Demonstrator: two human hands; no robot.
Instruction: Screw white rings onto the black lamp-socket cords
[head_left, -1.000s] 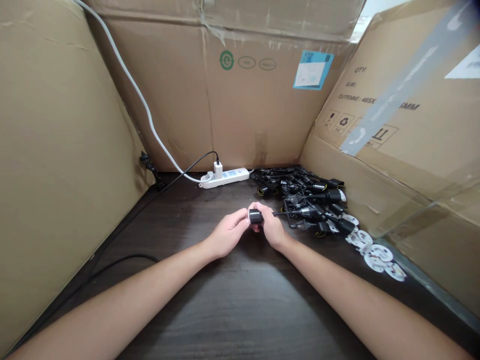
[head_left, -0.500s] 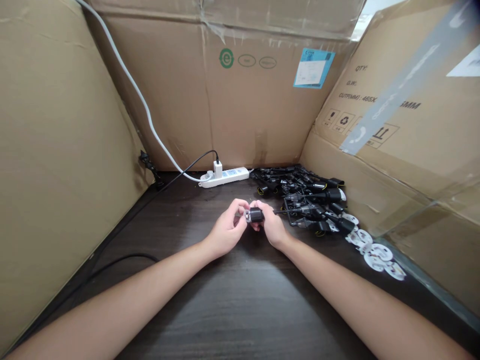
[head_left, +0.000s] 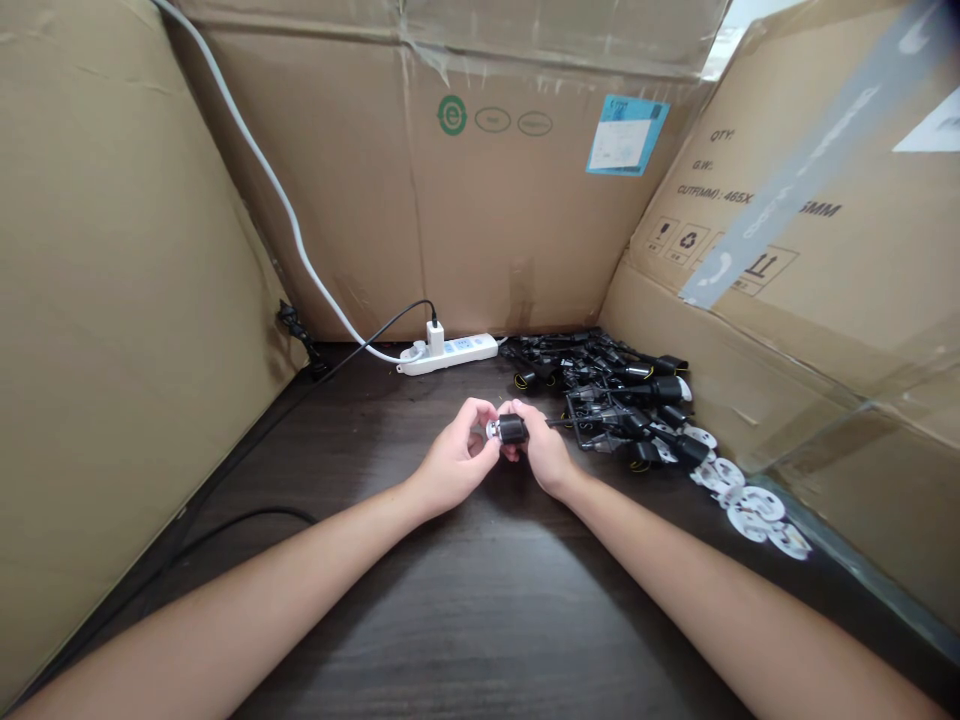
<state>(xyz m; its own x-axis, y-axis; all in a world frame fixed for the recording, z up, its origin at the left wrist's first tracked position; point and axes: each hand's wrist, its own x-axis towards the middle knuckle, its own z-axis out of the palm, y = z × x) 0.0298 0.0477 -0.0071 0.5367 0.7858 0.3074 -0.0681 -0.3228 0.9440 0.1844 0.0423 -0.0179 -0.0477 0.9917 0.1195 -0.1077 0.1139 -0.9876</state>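
In the middle of the dark table, my right hand [head_left: 541,447] is closed around a black cylindrical lamp socket [head_left: 513,430] with a black cord running off to the right. My left hand [head_left: 459,456] pinches a small white disc [head_left: 492,430] at the socket's left end. Some metal shows on the disc's face toward the socket. Disc and socket sit right against each other; whether they are joined I cannot tell. Fingers of both hands partly hide the two parts.
A heap of black corded sockets [head_left: 622,390] lies right of my hands. White discs [head_left: 756,503] spread toward the front right. A white power strip [head_left: 459,352] with a plugged-in adapter stands behind. Cardboard walls [head_left: 517,220] enclose the table [head_left: 480,610] on three sides.
The white disc has turned slightly in my left fingers, showing more of its white face. Both hands stay nearly in place; the surroundings look the same.
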